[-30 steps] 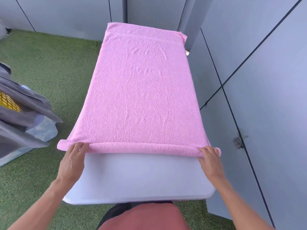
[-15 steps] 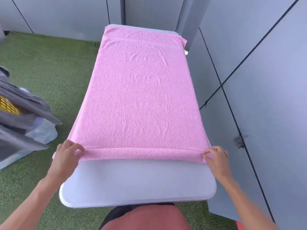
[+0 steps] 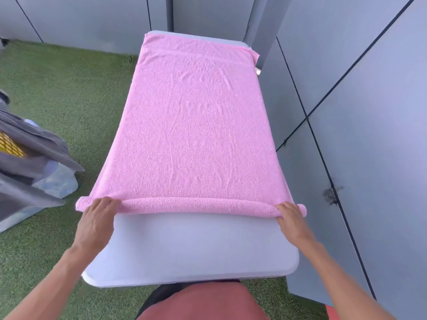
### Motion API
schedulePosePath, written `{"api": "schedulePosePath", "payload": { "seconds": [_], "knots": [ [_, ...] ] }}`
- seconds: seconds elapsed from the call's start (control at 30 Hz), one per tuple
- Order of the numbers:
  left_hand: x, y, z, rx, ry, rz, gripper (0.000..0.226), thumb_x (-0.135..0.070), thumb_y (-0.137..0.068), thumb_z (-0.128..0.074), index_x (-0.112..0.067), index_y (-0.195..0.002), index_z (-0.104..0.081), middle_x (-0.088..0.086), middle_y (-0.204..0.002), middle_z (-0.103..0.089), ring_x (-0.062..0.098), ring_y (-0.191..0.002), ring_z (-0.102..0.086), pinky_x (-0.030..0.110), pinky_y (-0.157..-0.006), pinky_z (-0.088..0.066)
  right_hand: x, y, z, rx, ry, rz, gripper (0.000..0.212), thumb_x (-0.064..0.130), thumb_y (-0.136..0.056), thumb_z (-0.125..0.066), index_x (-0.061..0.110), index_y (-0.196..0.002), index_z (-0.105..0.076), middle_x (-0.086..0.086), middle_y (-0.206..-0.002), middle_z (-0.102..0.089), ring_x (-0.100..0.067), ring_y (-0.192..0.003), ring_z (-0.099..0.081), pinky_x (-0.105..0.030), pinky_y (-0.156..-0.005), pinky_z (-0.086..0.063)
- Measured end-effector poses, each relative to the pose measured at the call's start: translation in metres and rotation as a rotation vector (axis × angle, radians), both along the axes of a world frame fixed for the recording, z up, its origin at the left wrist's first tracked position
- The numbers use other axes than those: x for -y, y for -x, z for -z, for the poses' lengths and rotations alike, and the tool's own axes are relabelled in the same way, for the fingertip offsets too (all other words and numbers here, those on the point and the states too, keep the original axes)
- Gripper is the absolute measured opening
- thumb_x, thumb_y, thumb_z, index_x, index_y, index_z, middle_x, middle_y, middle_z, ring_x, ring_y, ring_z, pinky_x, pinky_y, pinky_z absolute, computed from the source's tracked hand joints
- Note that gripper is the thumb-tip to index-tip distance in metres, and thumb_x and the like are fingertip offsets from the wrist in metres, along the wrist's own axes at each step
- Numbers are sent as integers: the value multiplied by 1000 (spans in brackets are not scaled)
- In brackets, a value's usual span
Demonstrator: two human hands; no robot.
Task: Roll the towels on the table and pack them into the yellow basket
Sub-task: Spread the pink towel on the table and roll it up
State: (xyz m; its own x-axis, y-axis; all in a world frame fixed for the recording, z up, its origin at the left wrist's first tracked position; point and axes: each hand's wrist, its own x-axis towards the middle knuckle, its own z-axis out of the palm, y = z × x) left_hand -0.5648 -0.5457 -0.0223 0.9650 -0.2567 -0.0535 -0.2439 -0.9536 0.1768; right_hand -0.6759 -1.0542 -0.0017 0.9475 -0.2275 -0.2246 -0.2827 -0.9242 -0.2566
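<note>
- Your left hand rests on the left end of the rolled near edge of the pink towel, fingers laid forward over the roll and fairly straight, pressing down rather than pinching.
- Your right hand sits on the right end of the same roll, fingers bent over its top and the thumb at its near side, gripping it.
- The towel lies flat along the white table, covering it from the far end to the roll; 1 narrow roll runs across its near edge, both tips overhanging the table's sides.
- The near strip of the table is bare.
- The yellow basket stands on the green turf to your left, well apart from the table, mostly hidden under grey cloth.
- Grey wall panels stand close along the table's right side.
</note>
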Motion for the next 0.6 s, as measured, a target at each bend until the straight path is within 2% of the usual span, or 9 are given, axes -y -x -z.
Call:
{"api": "schedulePosePath", "payload": {
  "seconds": [0.1,0.17,0.23,0.3,0.33,0.37,0.43,0.53,0.6],
  "knots": [
    [-12,-3,-4,-166,44,1,33,2,-88,-56,-13,-115,-66,5,-103,-63,31,-102,-55,45,-81,-46,17,0,-8,-214,-16,-75,25,8,-90,-58,12,-114,-62,-3,-109,-60,-26,-112,-53,-31,-91,-36],
    [-14,-9,-12,-352,86,-73,34,-5,-93,-53,-15,-125,-61,5,-116,-63,28,-110,-55,40,-88,-45,23,-4,-15,-294,-194,36,27,7,-87,-62,14,-113,-63,-1,-112,-62,-21,-111,-57,-30,-91,-42],
    [-14,-19,-15,-458,241,-177,32,-7,-92,-57,-15,-123,-60,8,-117,-64,27,-106,-59,35,-81,-46,23,-11,-22,-222,-406,230,33,3,-81,-68,17,-110,-64,-1,-112,-63,-17,-104,-60,-23,-79,-47],
    [-14,-26,-20,-396,348,-237,23,-8,-88,-65,-15,-109,-62,8,-106,-65,28,-97,-61,35,-77,-45,17,-14,-24,-20,-483,363,27,1,-77,-72,21,-93,-65,-5,-104,-62,-17,-96,-61,-20,-69,-46],
    [-12,-27,-23,-325,349,-249,17,-9,-86,-67,-16,-101,-64,7,-101,-63,31,-96,-60,39,-78,-45,14,-14,-22,66,-445,354,26,0,-77,-72,24,-85,-66,-6,-102,-60,-16,-95,-59,-18,-71,-46],
    [-11,-25,-23,-236,305,-245,12,-10,-85,-68,-18,-94,-66,7,-98,-59,33,-94,-57,43,-78,-46,10,-12,-21,127,-354,304,26,1,-79,-72,27,-81,-68,-5,-101,-58,-15,-96,-56,-18,-77,-45],
    [-4,-12,-18,-13,131,-186,11,-6,-83,-68,-15,-88,-71,9,-95,-56,35,-88,-50,50,-73,-45,2,-5,-14,209,-40,174,21,7,-80,-72,28,-83,-74,0,-100,-57,-19,-99,-46,-30,-87,-43],
    [11,17,-12,169,9,-64,25,4,-79,-70,-3,-103,-68,16,-96,-56,35,-81,-51,48,-62,-47,-13,4,-2,271,186,80,16,7,-78,-73,18,-89,-76,-4,-99,-57,-25,-96,-43,-42,-84,-43],
    [14,27,-3,186,10,-28,38,-15,-86,-68,2,-119,-57,17,-107,-52,37,-91,-51,48,-69,-50,-19,8,4,232,166,37,26,6,-76,-74,8,-102,-71,-8,-104,-56,-28,-98,-45,-44,-89,-45]
  ]
}}
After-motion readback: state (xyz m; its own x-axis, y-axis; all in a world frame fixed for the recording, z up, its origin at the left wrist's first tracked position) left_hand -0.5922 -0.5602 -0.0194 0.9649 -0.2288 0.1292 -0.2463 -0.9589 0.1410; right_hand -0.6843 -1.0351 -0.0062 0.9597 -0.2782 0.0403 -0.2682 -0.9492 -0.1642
